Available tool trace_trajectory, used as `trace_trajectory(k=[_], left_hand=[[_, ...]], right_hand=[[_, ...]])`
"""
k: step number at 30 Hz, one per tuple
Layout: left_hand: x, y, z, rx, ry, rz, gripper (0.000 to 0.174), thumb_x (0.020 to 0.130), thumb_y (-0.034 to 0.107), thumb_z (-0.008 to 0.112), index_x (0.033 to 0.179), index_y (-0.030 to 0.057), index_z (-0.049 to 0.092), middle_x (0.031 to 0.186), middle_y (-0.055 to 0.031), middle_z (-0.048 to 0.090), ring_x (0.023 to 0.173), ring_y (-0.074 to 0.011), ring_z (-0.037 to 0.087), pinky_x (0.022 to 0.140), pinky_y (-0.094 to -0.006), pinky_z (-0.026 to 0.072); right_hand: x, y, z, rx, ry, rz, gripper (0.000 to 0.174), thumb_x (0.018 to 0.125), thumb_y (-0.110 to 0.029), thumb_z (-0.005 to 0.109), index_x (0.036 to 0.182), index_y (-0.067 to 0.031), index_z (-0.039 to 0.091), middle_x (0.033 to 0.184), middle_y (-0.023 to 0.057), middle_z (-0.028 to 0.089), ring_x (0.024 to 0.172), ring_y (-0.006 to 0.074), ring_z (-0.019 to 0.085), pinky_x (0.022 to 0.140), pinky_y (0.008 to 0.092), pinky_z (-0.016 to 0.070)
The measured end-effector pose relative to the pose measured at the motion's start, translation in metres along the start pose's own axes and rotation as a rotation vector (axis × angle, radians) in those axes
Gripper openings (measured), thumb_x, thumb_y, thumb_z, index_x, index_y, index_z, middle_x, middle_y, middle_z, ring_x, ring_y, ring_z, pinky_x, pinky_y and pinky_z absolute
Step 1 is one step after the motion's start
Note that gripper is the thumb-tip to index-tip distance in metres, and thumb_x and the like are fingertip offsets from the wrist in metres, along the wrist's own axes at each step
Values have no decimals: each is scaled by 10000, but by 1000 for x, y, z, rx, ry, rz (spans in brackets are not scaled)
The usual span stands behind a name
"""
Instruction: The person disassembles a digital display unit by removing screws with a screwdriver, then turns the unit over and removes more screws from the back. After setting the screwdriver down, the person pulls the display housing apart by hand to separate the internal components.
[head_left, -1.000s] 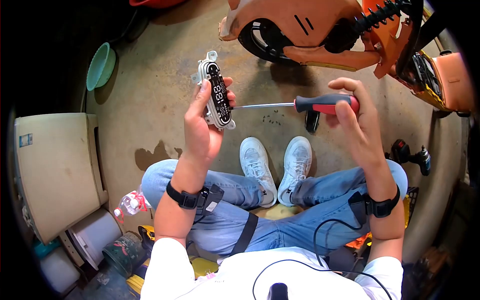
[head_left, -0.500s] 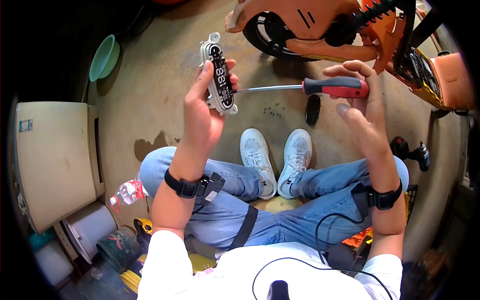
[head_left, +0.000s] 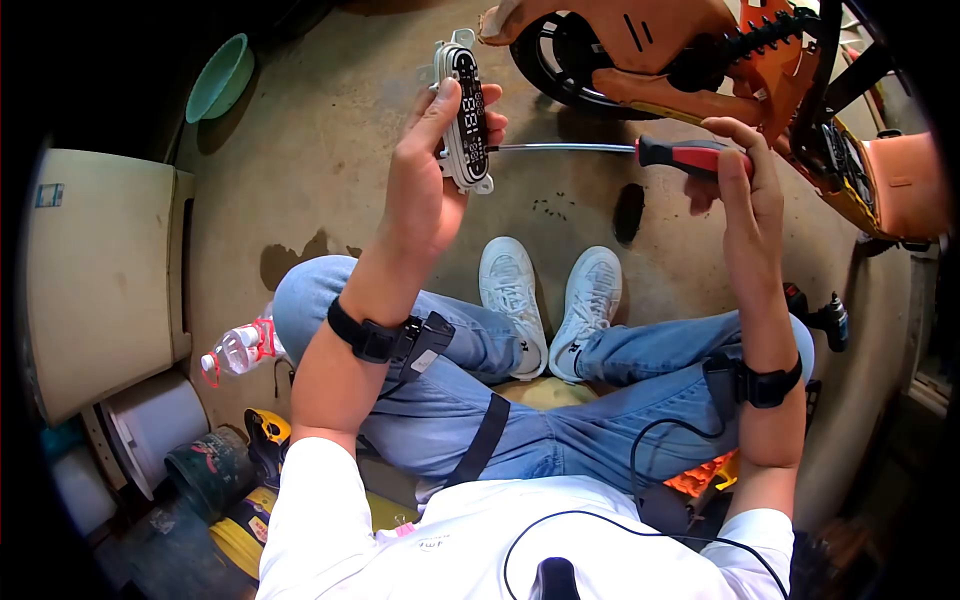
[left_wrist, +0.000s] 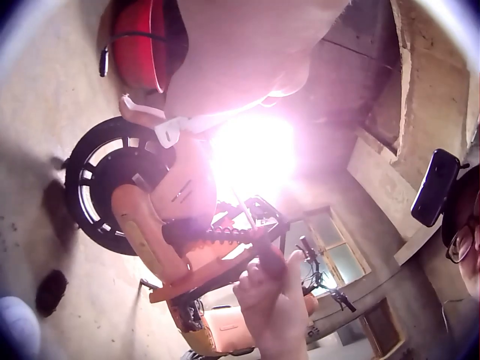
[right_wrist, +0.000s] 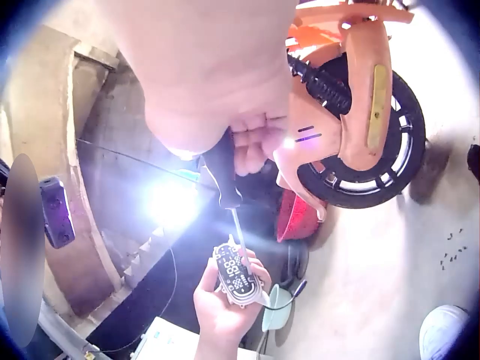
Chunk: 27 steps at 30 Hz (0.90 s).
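My left hand (head_left: 428, 190) grips an oval digital display unit (head_left: 468, 118) with a white frame and lit digits, thumb on the near edge and fingers behind it. Metal or plastic tabs stick out at its ends. In my right hand (head_left: 752, 195) is a screwdriver (head_left: 685, 156) with a black and red handle, its shaft level and pointing left. The screwdriver's tip meets the display's right side edge, close to my left fingertips. The right wrist view shows the curled fingers (right_wrist: 251, 146) of my right hand at the handle; glare washes out part of the left wrist view.
An orange scooter (head_left: 660, 60) stands ahead on the right. Several small screws (head_left: 555, 206) and a dark oval piece (head_left: 628, 213) lie on the floor beyond my shoes (head_left: 512, 300). A power drill (head_left: 828, 322) is at right, a bottle (head_left: 240, 348) and a beige cabinet (head_left: 105, 280) at left.
Both hands, with the display and the screwdriver, have shifted forward and to the right in the head view. The right fingers and thumb have changed position on the handle; the tip stays by the display's edge.
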<state>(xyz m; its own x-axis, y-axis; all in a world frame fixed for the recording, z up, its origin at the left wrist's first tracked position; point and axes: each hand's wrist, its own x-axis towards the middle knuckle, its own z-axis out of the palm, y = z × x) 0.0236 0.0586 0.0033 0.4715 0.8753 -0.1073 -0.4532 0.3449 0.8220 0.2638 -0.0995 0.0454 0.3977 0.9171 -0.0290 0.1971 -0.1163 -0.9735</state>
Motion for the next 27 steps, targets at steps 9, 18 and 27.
trace_trajectory(k=[9, 18, 27], left_hand=[[0, -2, -4, -2, 20, 24, 340, 1020, 294, 541, 1209, 14, 573, 1121, -142, 673, 905, -217, 668, 849, -355, 543], [4, -3, -5, -26, 29, 14, 340, 1019, 297, 543, 1215, 20, 565, 1128, -154, 666, 902, -219, 661, 829, -348, 550], [1, 3, -4, -249, 21, -84, 334, 991, 292, 596, 1185, 24, 558, 1133, -147, 664, 868, -190, 666, 802, -324, 573]], right_hand=[[-4, -1, 10, 150, -12, -159, 433, 940, -150, 603, 1309, -12, 425, 1135, 124, 620, 937, 134, 620, 810, 255, 528], [-5, 0, 6, 220, -29, -218, 365, 878, -96, 574, 1224, -9, 492, 1143, 154, 623, 1037, 185, 614, 870, 315, 542], [-5, 0, -9, 340, 35, -226, 352, 863, -80, 577, 1204, -26, 510, 1154, 168, 617, 1063, 194, 597, 910, 301, 478]])
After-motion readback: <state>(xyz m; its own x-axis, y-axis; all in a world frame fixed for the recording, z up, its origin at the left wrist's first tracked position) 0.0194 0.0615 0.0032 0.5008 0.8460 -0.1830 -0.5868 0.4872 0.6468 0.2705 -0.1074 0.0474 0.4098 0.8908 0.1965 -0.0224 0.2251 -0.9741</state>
